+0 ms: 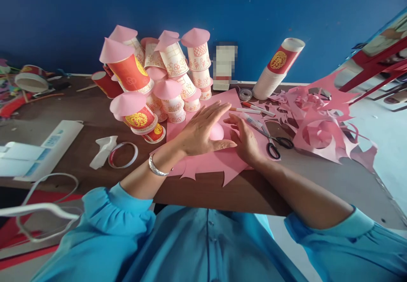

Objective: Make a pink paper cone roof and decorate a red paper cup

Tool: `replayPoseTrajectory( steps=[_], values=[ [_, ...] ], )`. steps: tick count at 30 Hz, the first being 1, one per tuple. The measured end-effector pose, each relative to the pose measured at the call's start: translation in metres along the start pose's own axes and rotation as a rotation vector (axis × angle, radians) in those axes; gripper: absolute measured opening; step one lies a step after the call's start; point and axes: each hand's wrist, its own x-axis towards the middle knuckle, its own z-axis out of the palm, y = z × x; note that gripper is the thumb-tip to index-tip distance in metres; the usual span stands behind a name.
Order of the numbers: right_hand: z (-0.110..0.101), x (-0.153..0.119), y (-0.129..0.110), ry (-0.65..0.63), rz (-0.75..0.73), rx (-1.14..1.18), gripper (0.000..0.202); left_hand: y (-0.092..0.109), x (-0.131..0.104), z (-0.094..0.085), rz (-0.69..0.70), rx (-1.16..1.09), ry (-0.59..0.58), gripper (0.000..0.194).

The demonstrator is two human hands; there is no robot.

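My left hand (203,132) is open, its fingers stretched to the right and its thumb spread away from them. In the gap between that thumb and the fingers shows a small rounded pink paper piece (217,132); whether the hand touches it I cannot tell. Facing it, my right hand (245,141) is open too, with fingers loosely bent and thumb apart. Both hands are over pink paper sheets (203,163) with cut, curved edges. Black-handled scissors (276,142) lie just right of my right hand, beside markers (249,110).
Stacked paper-cup towers with pink cone roofs (167,89) stand at the back left. A tall stack of cups (270,80) leans at the back right, near pink paper scraps (321,127). A tape roll (123,154) and a white device (52,146) lie at left.
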Motion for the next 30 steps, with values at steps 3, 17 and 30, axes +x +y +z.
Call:
replayPoseTrajectory(
  steps=[3, 17, 30],
  values=[
    [-0.003, 0.005, 0.0, 0.022, 0.026, 0.045, 0.057, 0.001, 0.009, 0.001, 0.02, -0.012, -0.03, 0.095],
    [-0.002, 0.011, 0.007, 0.018, 0.03, 0.098, 0.058, 0.013, 0.015, 0.001, -0.117, -0.015, -0.071, 0.077],
    [-0.007, -0.003, -0.028, 0.015, -0.417, -0.255, 0.071, 0.001, 0.004, 0.001, -0.136, 0.017, -0.049, 0.095]
  ],
)
